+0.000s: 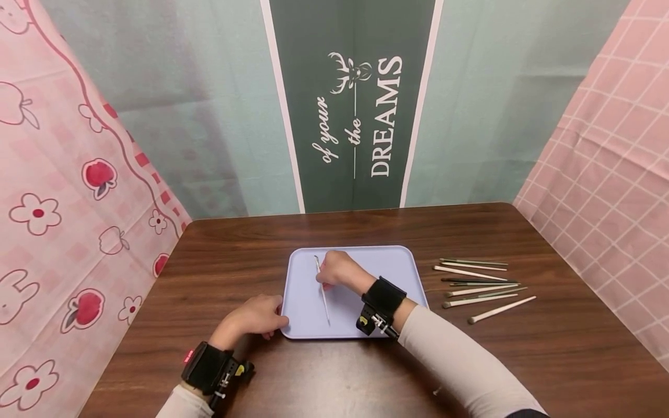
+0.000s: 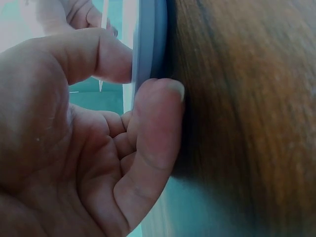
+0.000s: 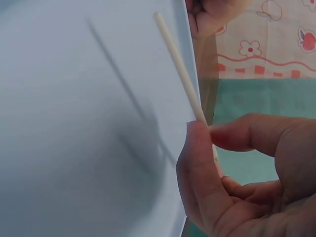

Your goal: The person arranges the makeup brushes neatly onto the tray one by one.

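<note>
My right hand pinches a thin makeup brush between thumb and fingers, above the left part of a pale lavender tray. The brush's small dark tip points to the far side, its pale handle end toward me. In the right wrist view the handle rises clear of the tray surface and casts a shadow on it. At the tray's near left corner my left hand holds the rim, with the thumb against the edge in the left wrist view and a fingertip low beside the wood.
Several makeup brushes, with pale or dark green handles, lie loosely fanned on the brown wooden table right of the tray. Behind the table hangs a green curtain; pink patterned cloths flank both sides.
</note>
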The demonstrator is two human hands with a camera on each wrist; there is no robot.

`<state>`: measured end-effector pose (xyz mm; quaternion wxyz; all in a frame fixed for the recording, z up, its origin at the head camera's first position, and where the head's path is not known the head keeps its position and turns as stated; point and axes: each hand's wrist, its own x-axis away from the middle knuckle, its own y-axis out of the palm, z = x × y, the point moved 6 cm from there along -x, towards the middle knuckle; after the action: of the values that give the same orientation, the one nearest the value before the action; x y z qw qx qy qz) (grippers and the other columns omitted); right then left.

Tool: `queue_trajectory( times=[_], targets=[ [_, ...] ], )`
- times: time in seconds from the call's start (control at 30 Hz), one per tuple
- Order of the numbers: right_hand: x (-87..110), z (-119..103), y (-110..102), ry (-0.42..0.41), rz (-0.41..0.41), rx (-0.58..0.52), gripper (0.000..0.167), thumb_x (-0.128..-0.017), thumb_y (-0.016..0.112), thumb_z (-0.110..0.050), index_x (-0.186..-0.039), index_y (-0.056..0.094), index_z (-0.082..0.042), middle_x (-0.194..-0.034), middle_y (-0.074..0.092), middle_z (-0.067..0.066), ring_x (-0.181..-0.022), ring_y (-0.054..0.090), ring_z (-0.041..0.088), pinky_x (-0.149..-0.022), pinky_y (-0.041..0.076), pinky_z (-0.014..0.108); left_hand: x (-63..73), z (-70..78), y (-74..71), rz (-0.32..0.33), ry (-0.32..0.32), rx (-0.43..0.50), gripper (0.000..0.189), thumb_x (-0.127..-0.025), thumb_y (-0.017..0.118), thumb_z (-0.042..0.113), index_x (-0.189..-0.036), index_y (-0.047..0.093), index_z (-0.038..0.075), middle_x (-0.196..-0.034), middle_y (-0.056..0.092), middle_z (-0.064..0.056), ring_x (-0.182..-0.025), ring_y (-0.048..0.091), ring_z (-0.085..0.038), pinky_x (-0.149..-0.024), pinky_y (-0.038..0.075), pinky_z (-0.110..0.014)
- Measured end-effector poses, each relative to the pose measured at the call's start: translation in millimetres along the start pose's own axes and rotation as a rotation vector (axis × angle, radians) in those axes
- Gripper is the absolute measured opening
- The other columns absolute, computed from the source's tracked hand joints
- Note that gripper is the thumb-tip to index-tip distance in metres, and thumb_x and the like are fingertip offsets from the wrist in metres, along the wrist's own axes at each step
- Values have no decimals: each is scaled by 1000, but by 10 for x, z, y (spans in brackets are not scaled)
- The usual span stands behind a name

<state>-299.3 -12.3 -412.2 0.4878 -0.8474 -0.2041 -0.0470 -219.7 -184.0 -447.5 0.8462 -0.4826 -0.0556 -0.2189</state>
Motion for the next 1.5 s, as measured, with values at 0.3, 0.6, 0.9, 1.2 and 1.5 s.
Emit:
queue_trajectory(
  times=[0.3,0.6,0.9,1.2,1.5],
  targets=[
    [-123,-122,85,42,4,-37,14,-86,69,-11,-73,67,-5,-58,66,-1,-59,63,12,-55,38,19,-5,-5,11,-2,-7,7,12,-84,67,15,-81,56,10,-61,59,-1,-50,61,-13,-49,48,-28],
    [-227,-152,182,75,18,-111,17,-84,72,-9,-73,62,-1,-51,62,1,-54,66,14,-51,39,20,-17,-12,12,-6,-5,3,12,-85,67,16,-82,56,10,-61,59,-1,-50,61,-13,-49,48,-28],
    [-271,-228,279,60,41,-109,22,-83,72,-9,-64,61,-6,-52,65,1,-49,63,10,-49,37,18,-22,-12,17,-5,-15,1,12,-85,67,16,-83,57,10,-62,60,-1,-50,62,-13,-50,48,-28],
    [-300,-285,295,47,71,-96,25,-84,73,-11,-64,60,-5,-55,68,4,-51,66,12,-47,37,18,-10,-3,14,1,-9,8,13,-85,68,15,-83,57,10,-62,60,-1,-50,61,-13,-49,48,-28],
    [-314,-309,321,37,73,-104,26,-85,73,-10,-63,58,-6,-48,61,0,-49,67,12,-46,39,17,-7,-17,12,-5,-10,14,13,-85,68,15,-83,57,10,-62,60,-1,-51,61,-14,-49,48,-28]
  ],
)
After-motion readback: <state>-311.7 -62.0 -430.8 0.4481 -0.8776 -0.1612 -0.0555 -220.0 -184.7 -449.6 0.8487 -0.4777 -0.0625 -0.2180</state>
